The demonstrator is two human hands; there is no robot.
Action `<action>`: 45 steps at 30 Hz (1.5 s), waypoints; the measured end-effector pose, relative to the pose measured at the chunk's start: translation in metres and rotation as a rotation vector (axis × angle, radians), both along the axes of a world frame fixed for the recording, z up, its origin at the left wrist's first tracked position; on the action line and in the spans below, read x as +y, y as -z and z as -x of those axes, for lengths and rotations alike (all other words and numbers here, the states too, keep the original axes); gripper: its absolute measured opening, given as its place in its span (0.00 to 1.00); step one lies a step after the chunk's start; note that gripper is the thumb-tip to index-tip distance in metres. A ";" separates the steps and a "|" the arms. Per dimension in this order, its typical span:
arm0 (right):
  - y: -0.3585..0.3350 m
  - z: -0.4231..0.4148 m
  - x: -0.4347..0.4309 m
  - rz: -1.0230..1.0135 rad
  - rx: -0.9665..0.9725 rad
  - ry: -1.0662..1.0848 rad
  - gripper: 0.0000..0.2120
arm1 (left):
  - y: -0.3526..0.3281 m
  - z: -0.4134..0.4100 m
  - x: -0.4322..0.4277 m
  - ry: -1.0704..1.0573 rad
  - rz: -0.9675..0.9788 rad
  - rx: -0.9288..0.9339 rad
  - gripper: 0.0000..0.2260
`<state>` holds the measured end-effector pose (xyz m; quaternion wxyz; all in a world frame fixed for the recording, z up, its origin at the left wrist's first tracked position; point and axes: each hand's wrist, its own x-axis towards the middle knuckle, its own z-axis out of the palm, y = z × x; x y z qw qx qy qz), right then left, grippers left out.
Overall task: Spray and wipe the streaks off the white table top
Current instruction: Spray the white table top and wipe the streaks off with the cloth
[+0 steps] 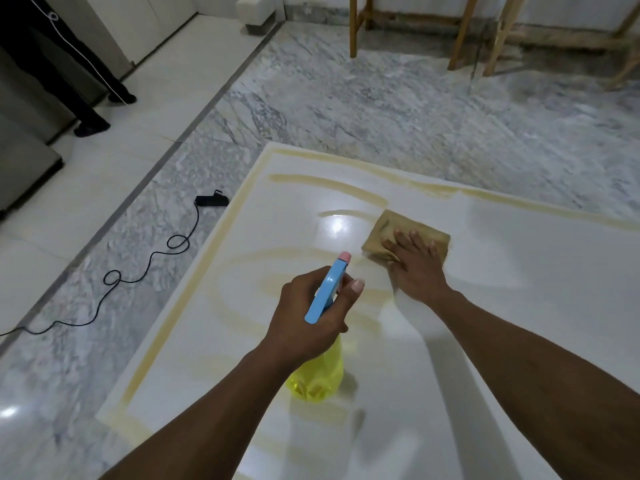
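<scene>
**Bottle in one hand, cloth under the other, streaks not yet gone**

The marble floor (pixel 346 109) fills the view from 9 to 2 o'clock. The white bench (pixel 519 271) takes the lower right part. Its top is glossy and looks wet in the middle, so things will probably slide on it easily.

Yellowish streaks (pixel 325 183) run along the far edge at 12 o'clock and along the left edge at 9 o'clock. Curved ones lie in the middle, near the bottle. The right side of the bench, toward 3 o'clock, looks already clean.

The spray bottle (pixel 327 292) is near the centre, and whether its base rests on the bench cannot be told. It has a yellow see-through body and a blue head. It seems to be light plastic and rigid at the neck, which is the good place to hold it. The left hand (pixel 311 317) has its grip closed round this neck, with one finger out by the trigger.

The brown cloth (pixel 391 226) lies at 1 o'clock from the bottle. It is soft and folded, and it probably needs flat pressure, not a pinch. The right hand (pixel 419 268) rests on it, the grip wide and the fingers straight.

A black cable (pixel 145 271) lies on the floor at 9 o'clock.
</scene>
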<state>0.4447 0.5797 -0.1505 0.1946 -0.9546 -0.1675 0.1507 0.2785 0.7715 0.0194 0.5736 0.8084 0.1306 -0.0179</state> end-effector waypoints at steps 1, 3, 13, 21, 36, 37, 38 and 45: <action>0.000 0.013 0.002 0.004 0.003 -0.003 0.24 | 0.000 0.006 0.004 0.003 -0.010 -0.005 0.11; -0.002 0.041 0.007 -0.004 0.014 -0.011 0.24 | -0.001 0.018 0.012 0.010 -0.029 -0.019 0.11; -0.001 0.240 0.054 -0.065 0.051 0.048 0.23 | -0.001 0.142 0.075 0.116 -0.063 -0.094 0.13; -0.008 0.369 0.089 -0.107 0.111 0.132 0.20 | -0.006 0.239 0.134 0.155 -0.006 -0.044 0.13; -0.132 0.275 0.073 -0.569 0.727 0.573 0.11 | -0.038 0.178 0.143 0.256 0.034 -0.100 0.15; -0.135 0.251 0.071 -0.567 0.711 0.590 0.10 | -0.038 0.162 0.144 0.266 0.023 -0.103 0.16; -0.140 0.231 0.069 -0.558 0.675 0.582 0.08 | -0.039 0.151 0.144 0.273 0.021 -0.096 0.16; -0.158 0.042 0.073 -0.402 0.229 0.525 0.10 | -0.043 0.026 0.156 0.271 0.032 -0.101 0.13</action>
